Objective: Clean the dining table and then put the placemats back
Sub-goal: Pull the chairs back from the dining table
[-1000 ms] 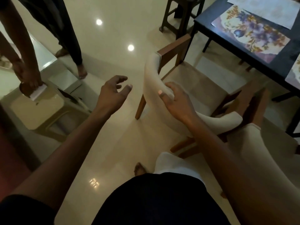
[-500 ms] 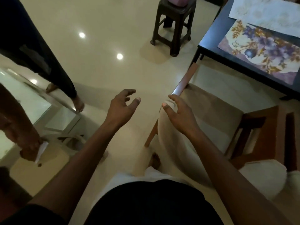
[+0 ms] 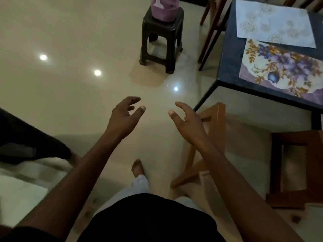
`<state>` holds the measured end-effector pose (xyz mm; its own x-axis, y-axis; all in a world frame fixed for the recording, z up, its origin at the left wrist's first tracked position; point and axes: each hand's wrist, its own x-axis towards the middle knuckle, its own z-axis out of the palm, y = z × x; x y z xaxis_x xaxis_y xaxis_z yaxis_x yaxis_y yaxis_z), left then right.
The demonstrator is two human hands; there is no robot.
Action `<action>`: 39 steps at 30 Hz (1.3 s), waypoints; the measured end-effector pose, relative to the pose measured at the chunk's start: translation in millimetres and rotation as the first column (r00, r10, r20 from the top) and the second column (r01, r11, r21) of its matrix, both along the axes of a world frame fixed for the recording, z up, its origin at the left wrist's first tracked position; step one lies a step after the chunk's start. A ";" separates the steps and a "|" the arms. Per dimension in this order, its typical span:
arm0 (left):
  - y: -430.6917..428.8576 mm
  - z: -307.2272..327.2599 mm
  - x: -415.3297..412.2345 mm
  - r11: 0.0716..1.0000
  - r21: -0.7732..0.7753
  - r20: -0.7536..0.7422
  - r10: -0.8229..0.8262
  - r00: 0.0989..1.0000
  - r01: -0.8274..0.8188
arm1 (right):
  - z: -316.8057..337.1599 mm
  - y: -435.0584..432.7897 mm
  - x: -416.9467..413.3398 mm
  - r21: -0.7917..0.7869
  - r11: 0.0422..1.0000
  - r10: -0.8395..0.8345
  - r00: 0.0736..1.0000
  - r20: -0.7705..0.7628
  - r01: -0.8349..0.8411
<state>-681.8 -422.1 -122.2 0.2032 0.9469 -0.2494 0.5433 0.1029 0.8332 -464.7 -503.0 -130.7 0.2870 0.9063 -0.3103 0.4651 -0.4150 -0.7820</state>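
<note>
The dark dining table (image 3: 229,55) fills the upper right. A floral purple placemat (image 3: 283,70) lies on its near corner, and a pale patterned placemat (image 3: 272,23) lies beyond it, overlapping its far edge. My left hand (image 3: 125,117) hangs in the air over the floor with loosely curled fingers, holding nothing. My right hand (image 3: 187,123) is also free in the air, fingers relaxed, just left of the wooden chair (image 3: 216,130) with its cream cushion (image 3: 248,154). Neither hand touches the chair or the table.
A dark plastic stool (image 3: 160,41) stands on the glossy floor ahead, carrying a purple container (image 3: 164,9). Another wooden chair (image 3: 209,32) stands at the table's far side. Another person's dark-clothed leg (image 3: 31,145) is at the left. My bare foot (image 3: 138,168) is below.
My right hand has let go of the cream chair back and lifted clear. The view has swung forward toward the stool and table; the other person has slid to the left edge.
</note>
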 end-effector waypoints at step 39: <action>857.6 30.4 24.2 0.998 0.062 0.085 0.011 0.996 -0.016 | 34.0 863.1 21.5 0.027 0.999 0.039 0.999 -0.009 -0.039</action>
